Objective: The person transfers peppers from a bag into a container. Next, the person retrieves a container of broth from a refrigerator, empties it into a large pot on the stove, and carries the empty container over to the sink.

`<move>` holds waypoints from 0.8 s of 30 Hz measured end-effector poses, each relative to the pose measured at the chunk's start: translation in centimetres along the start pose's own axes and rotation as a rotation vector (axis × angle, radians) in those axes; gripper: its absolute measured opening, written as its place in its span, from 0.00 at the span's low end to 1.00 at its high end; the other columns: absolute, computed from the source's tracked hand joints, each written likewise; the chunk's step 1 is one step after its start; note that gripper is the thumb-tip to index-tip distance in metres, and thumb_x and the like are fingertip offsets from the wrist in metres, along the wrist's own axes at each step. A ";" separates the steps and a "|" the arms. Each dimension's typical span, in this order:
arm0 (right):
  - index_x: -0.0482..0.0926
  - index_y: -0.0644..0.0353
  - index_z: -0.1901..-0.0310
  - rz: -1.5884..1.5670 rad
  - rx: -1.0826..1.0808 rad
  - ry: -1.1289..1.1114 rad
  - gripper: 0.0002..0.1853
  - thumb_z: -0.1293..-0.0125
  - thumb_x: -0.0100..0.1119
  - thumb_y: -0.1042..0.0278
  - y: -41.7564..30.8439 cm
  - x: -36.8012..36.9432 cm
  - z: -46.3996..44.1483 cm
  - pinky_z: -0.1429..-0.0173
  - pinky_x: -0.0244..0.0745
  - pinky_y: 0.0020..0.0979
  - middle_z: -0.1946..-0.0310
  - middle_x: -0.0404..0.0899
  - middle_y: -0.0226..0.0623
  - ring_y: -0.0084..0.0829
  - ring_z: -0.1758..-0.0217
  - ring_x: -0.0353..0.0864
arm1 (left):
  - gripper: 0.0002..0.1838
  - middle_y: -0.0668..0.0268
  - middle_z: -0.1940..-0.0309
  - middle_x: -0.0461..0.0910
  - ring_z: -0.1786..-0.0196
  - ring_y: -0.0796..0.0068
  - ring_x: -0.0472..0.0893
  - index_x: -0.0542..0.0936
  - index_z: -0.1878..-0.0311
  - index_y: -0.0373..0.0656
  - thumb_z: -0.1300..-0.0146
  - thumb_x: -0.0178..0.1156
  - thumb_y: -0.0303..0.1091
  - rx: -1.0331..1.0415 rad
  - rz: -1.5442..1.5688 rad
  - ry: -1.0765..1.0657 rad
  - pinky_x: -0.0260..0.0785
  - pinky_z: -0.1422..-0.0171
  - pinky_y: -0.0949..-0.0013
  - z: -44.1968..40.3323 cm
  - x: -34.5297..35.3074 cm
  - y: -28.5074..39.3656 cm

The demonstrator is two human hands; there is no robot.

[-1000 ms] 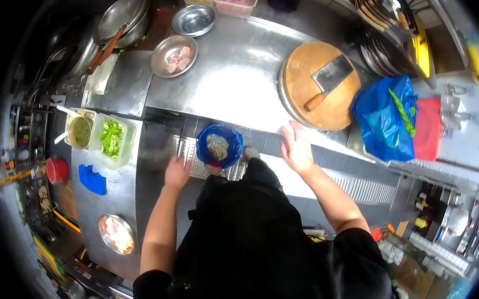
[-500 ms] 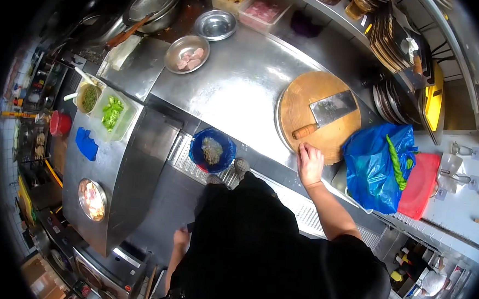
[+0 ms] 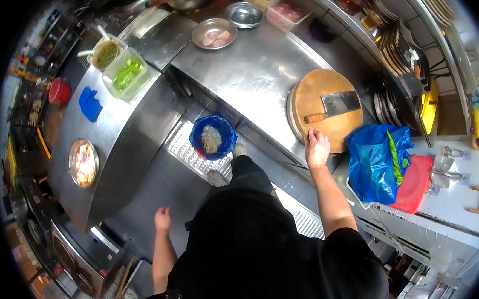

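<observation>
A thick round wooden chopping board [image 3: 342,133] rests on the steel counter. Across its top lies a cleaver [image 3: 341,103], its wooden handle [image 3: 315,118] toward me. My right hand [image 3: 318,148] is at the board's near edge, just below that handle and not gripping it. Its fingers rest on the rim, slightly bent. Low beside my body hangs my left hand [image 3: 163,220], away from the counters, fingers loosely curled with nothing seen in them. Right of the board sits a blue plastic bag [image 3: 373,166] with a long green pepper [image 3: 395,156] on it.
A bin with a blue liner [image 3: 227,131] stands on the floor by my feet. A bowl of pale meat pieces [image 3: 202,36] is on the counter [image 3: 250,65]. The left counter holds a tub of chopped greens [image 3: 127,77], a blue cloth [image 3: 90,105] and a metal bowl [image 3: 83,163].
My body and view have shifted, with a foot stepping out. My left hand has swung forward from beside my body. My right hand stays at the board's edge.
</observation>
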State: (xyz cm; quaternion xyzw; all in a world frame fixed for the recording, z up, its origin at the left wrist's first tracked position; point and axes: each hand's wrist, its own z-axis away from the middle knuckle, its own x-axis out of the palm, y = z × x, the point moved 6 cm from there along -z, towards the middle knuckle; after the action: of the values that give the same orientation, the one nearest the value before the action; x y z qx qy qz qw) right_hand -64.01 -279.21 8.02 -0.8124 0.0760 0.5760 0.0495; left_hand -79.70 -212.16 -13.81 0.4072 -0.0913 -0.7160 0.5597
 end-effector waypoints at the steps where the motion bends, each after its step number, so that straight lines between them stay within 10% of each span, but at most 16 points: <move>1: 0.83 0.57 0.48 -0.008 -0.002 -0.004 0.19 0.43 0.69 0.67 -0.1 0.1 -0.1 0.48 0.76 0.41 0.55 0.82 0.37 0.42 0.51 0.79 | 0.14 0.54 0.67 0.86 0.65 0.60 0.84 0.82 0.60 0.33 0.32 0.61 0.38 -0.021 0.022 0.040 0.75 0.55 0.61 0.5 -0.5 -0.6; 5: 0.84 0.57 0.48 0.010 -0.008 0.035 0.19 0.43 0.69 0.67 -0.6 0.0 0.1 0.47 0.76 0.42 0.55 0.82 0.38 0.43 0.51 0.79 | 0.14 0.62 0.67 0.84 0.70 0.68 0.81 0.82 0.51 0.36 0.29 0.57 0.36 0.002 -0.170 0.019 0.74 0.64 0.62 0.2 -1.1 -9.0; 15: 0.79 0.59 0.48 -0.142 -0.065 0.132 0.22 0.47 0.63 0.72 -7.9 -1.6 -0.6 0.47 0.69 0.48 0.52 0.79 0.43 0.45 0.46 0.76 | 0.20 0.43 0.58 0.85 0.50 0.43 0.84 0.84 0.53 0.34 0.31 0.54 0.42 -0.066 -0.357 -0.039 0.74 0.47 0.53 7.4 2.4 -22.6; 21: 0.84 0.61 0.64 0.008 -0.277 -0.099 0.09 0.41 0.58 0.68 -15.0 3.7 -10.4 0.37 0.67 0.48 0.45 0.77 0.46 0.46 0.38 0.71 | 0.19 0.45 0.63 0.85 0.57 0.46 0.85 0.83 0.56 0.32 0.31 0.56 0.43 -0.093 -0.346 0.012 0.75 0.51 0.52 8.3 1.9 -18.9; 24: 0.83 0.62 0.47 0.290 -0.229 -0.294 0.19 0.30 0.47 0.63 -13.6 9.5 -16.2 0.29 0.57 0.53 0.36 0.71 0.49 0.52 0.28 0.63 | 0.19 0.50 0.66 0.86 0.62 0.52 0.85 0.83 0.56 0.32 0.30 0.57 0.42 -0.115 -0.266 0.081 0.75 0.55 0.54 9.4 0.4 -12.2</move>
State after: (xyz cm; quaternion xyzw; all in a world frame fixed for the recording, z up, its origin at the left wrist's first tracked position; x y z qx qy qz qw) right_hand -43.46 -269.21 4.37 -0.7006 0.1180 0.6941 -0.1157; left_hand -95.04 -211.21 -15.09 0.4113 0.0271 -0.7709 0.4856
